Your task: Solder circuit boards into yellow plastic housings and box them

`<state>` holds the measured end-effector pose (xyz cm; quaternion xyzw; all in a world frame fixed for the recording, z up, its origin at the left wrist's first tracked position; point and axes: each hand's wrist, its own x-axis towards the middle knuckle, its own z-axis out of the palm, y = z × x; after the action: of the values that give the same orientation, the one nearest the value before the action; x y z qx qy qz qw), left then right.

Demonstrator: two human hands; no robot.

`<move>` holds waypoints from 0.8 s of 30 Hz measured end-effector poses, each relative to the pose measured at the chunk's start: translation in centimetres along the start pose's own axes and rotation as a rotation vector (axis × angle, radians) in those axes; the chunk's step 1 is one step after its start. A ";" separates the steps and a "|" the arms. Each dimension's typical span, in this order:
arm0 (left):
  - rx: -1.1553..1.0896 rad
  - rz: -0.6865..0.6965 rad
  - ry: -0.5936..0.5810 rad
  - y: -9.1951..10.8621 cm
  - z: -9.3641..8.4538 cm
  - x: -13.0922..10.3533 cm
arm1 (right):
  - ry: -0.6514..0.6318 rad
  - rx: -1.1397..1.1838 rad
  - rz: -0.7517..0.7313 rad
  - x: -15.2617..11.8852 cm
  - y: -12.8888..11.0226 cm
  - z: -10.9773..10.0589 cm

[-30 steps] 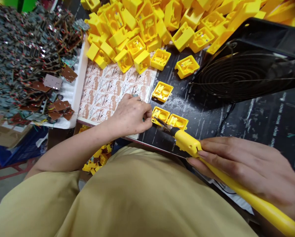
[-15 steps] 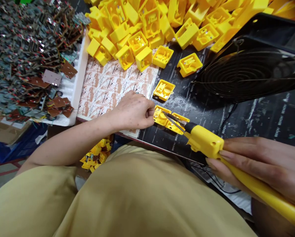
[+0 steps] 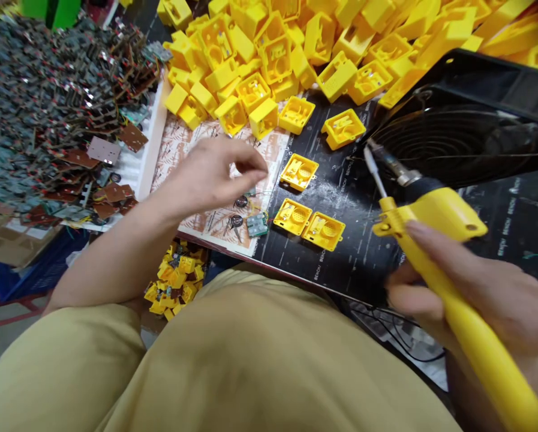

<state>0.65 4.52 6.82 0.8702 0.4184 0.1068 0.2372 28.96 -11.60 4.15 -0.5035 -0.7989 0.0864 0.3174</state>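
Head view puts my right hand point(image 3: 489, 288) at the right, its grip closed around a yellow soldering gun point(image 3: 448, 210). The gun's metal end is raised over the black worktop point(image 3: 354, 204), just in front of the caged black fan point(image 3: 439, 132).

With my left hand point(image 3: 201, 174), I have thumb and forefinger curled toward each other above the printed sheet point(image 3: 273, 144); the grip is narrow, but I cannot tell whether the tips meet or pinch anything. Just below that hand, a small green circuit board point(image 3: 257, 224) lies near the worktop's near edge, beside round black parts point(image 3: 240, 201).

Right of the board, two open yellow housings point(image 3: 325, 231) sit side by side. A single open housing point(image 3: 299, 172) is just behind them, and a heap of yellow housings point(image 3: 251, 54) covers the far edge. At the left, a white tray point(image 3: 154, 138) bears a dense pile of circuit boards point(image 3: 48, 90).
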 end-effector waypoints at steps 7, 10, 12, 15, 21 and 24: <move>0.172 0.084 -0.096 -2.7 1.5 0.8 | -0.025 -0.137 -0.187 5.8 0.5 2.6; 0.240 0.084 -0.059 -2.4 3.8 0.9 | -0.028 -0.226 -0.229 8.9 2.1 5.4; 0.202 0.089 -0.025 -2.5 4.5 0.8 | -0.059 -0.218 -0.211 10.4 3.2 6.9; 0.000 0.123 0.012 -3.4 4.3 0.4 | -0.126 -0.154 -0.156 10.8 3.7 7.7; -0.144 0.054 0.082 -3.2 3.9 0.7 | -0.097 -0.025 -0.144 8.4 1.3 5.4; -0.115 0.037 0.061 -2.0 4.3 1.6 | 0.080 -0.058 -0.115 6.8 -0.2 3.0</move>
<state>1.95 5.42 2.06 0.8590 0.4026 0.1615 0.2720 25.01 -5.31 4.74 -0.4687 -0.8154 0.0243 0.3388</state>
